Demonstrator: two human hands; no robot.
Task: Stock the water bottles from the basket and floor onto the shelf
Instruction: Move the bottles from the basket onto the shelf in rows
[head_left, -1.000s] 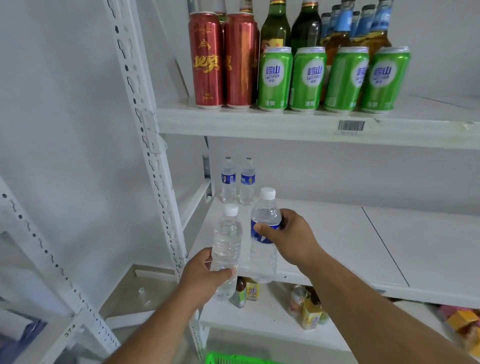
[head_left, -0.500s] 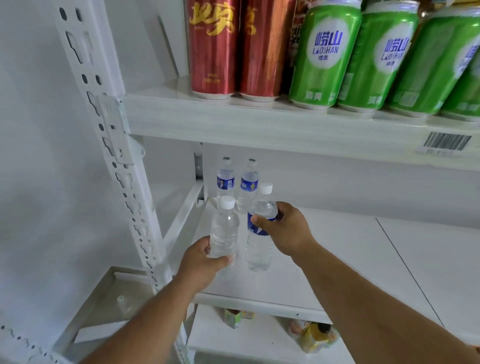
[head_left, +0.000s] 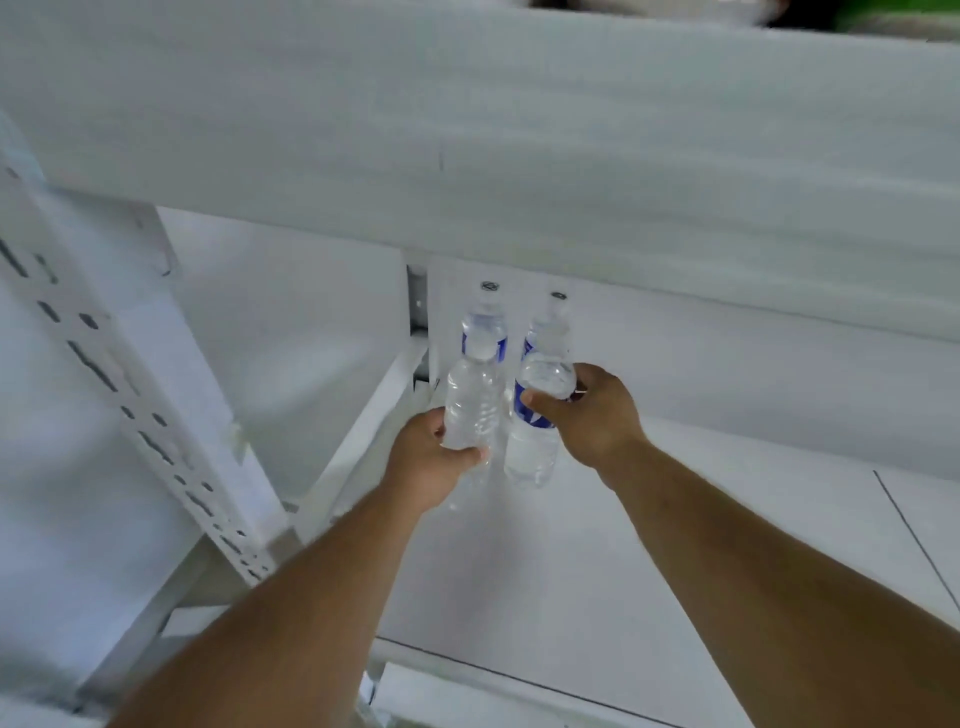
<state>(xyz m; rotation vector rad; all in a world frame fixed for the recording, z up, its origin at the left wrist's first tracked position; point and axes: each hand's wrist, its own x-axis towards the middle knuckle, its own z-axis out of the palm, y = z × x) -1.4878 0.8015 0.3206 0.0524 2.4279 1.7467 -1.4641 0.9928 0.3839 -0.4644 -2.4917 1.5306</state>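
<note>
Gripping a bare bottle (head_left: 470, 402) left hand (head_left: 423, 470), blue-labelled bottle (head_left: 537, 421) right hand (head_left: 592, 410), writing unreadable.

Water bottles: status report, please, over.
Left hand grips unlabelled bottle. Right hand grips labelled bottle. Two bottles behind on shelf.

unlabelled clear bottle (head_left: 470, 410): upright, held above shelf (head_left: 675, 519) | blue-labelled bottle (head_left: 537, 415): upright, just beside it | two blue-labelled bottles (head_left: 484, 332): standing at shelf's back corner, side by side
</note>
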